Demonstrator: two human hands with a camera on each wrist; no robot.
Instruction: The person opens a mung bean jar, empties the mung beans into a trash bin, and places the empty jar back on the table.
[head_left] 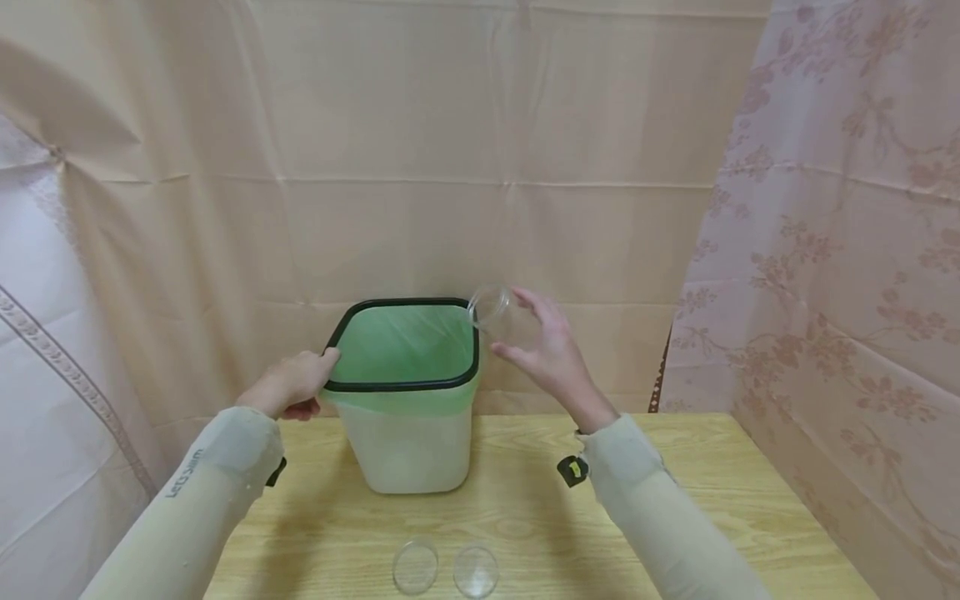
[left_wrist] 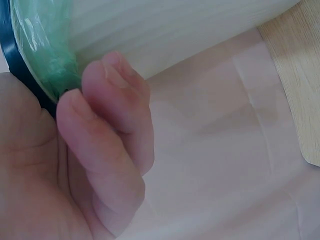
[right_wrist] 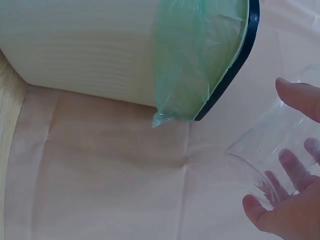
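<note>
A whitish bin (head_left: 412, 454) stands upright on the table, lined with a green plastic bag (head_left: 408, 337) folded over its outside and held by a black rim frame (head_left: 405, 386). My left hand (head_left: 288, 385) grips the rim at its left side, thumb on top and fingers curled below, as the left wrist view also shows. At the bin's upper right my right hand (head_left: 551, 346) holds a clear cup (right_wrist: 270, 135) sideways between thumb and fingers. The cup's round end points left and overlaps the black rim in the head view.
Two clear round lids (head_left: 415, 568) lie side by side at the front of the wood-grain table (head_left: 540, 483). A beige curtain (head_left: 600, 167) hangs behind the bin, with a flowered pink cloth (head_left: 847, 250) along the right side.
</note>
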